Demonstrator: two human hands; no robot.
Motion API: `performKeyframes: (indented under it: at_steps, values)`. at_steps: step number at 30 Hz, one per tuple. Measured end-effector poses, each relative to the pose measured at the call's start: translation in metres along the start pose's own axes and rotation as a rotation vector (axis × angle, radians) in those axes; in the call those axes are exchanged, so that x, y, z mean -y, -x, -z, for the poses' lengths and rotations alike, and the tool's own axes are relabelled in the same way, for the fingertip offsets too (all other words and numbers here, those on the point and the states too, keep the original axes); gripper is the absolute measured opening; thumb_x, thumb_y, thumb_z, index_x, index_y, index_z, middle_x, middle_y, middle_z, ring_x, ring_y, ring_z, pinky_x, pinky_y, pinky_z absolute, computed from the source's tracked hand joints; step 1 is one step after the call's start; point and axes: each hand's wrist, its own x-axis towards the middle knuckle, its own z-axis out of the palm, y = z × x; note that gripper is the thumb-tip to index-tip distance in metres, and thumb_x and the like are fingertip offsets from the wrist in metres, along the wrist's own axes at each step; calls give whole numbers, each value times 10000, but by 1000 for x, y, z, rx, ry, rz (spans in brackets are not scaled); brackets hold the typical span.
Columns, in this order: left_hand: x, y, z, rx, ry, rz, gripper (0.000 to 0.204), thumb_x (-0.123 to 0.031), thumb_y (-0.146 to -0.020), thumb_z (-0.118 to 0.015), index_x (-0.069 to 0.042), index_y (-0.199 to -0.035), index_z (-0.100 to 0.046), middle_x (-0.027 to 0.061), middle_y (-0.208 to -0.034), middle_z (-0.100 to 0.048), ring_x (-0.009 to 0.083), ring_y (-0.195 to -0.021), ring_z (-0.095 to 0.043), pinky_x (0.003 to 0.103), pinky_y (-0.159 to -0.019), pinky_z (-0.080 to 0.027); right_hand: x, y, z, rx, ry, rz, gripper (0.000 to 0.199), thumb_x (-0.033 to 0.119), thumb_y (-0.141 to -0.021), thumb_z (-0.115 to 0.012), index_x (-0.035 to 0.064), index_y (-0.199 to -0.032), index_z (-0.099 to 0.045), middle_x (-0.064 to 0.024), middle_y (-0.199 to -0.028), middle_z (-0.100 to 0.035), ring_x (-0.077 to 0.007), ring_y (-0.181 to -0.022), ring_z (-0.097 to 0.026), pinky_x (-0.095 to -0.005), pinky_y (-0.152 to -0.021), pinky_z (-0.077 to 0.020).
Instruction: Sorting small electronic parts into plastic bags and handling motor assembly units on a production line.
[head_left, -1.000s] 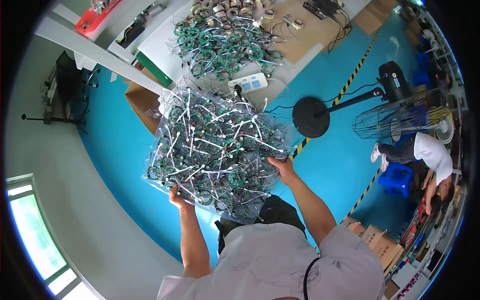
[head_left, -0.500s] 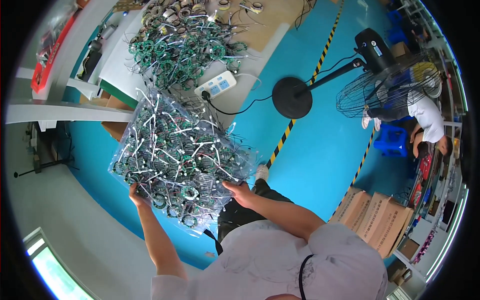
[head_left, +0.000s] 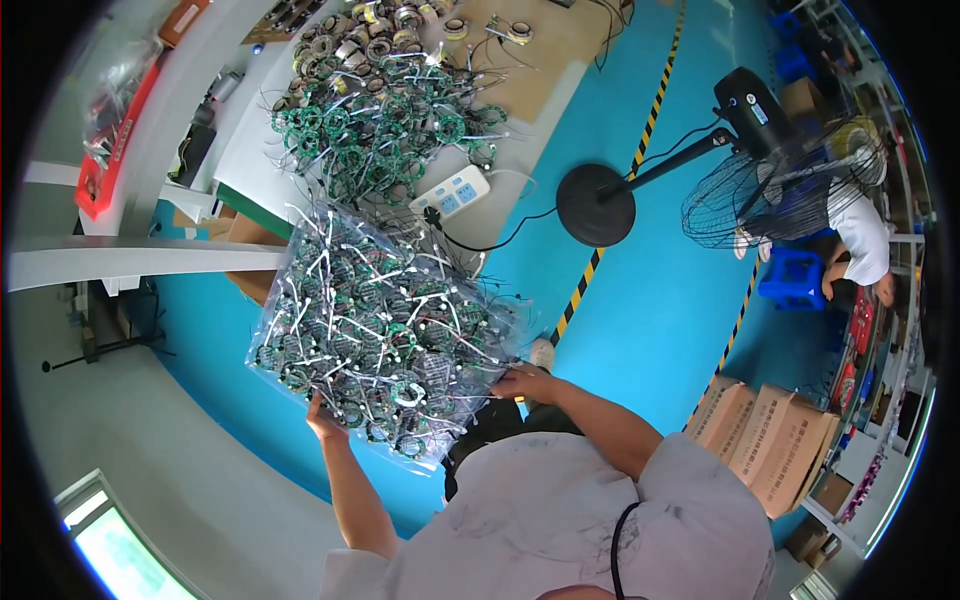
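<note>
A clear plastic bag [head_left: 345, 330] spreads out in front of me, full of green ring-shaped circuit boards with white and dark wires. My left hand [head_left: 324, 418] grips its near left edge, fingers partly hidden under the plastic. At the near right corner, my right hand [head_left: 525, 383] is closed on the bag, thumb on top. The far edge of the bag meets the near end of a worktable [head_left: 258, 140]; whether it rests there I cannot tell. On that table lies a loose heap of similar green ring boards [head_left: 370, 130], with wires sticking out.
Behind the heap are several copper-coloured ring coils [head_left: 385, 45]. A white power strip [head_left: 450, 195] lies at the table's right edge, its black cord running to a standing fan [head_left: 597, 205]. Cardboard boxes [head_left: 765, 440] stand at right. A white beam [head_left: 150, 262] crosses at left. Another person [head_left: 860, 240] works far right.
The whole view has shifted, so table, fan and bag all appear farther right and lower. Both hands keep their hold on the bag. The other person has bent or shifted slightly.
</note>
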Motion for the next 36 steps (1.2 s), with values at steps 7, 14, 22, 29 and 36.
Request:
performKeyframes:
  at_steps: [7,14,22,29,36]
  values:
    - [4,-18,20,33,141,12,608,-321,-819,-562,3,-1333,-578,184,-1253,-662,349,-1135,-642,473,-983,-514,135,23,99,-350,602,5,236,63,-848,-628,-22,-1046,-724,-133,-878,-745,-229,-665,-712,-355,-585,-573]
    - [4,-19,8,52,201,13,582,-276,-801,-508,13,-1296,-603,187,-1216,-676,353,-1093,-660,498,-960,-539,287,-136,49,-756,1464,984,447,-12,-847,-586,28,-1292,-570,-161,-1299,-583,-349,-948,-656,-453,-764,-568]
    - [-5,0,-8,1,194,7,629,-321,-762,-515,27,-1278,-605,209,-1194,-673,368,-1082,-656,496,-952,-537,317,-167,47,-440,1964,521,498,-4,-691,-718,-39,-1164,-567,-189,-1149,-527,-377,-900,-663,-462,-729,-571]
    - [0,-13,-19,6,261,9,666,-331,-768,-501,31,-1322,-568,212,-1229,-653,379,-1122,-633,511,-967,-523,332,-78,114,-703,1437,656,644,68,-606,-811,43,-1189,-539,-191,-1130,-530,-413,-995,-621,-489,-830,-546]
    - [17,-16,-75,-14,312,84,582,-316,-848,-451,22,-1304,-581,203,-1224,-655,377,-1109,-633,523,-975,-512,276,25,179,-1127,1119,978,649,126,-648,-860,80,-1230,-576,-134,-1187,-569,-337,-1095,-610,-418,-904,-536]
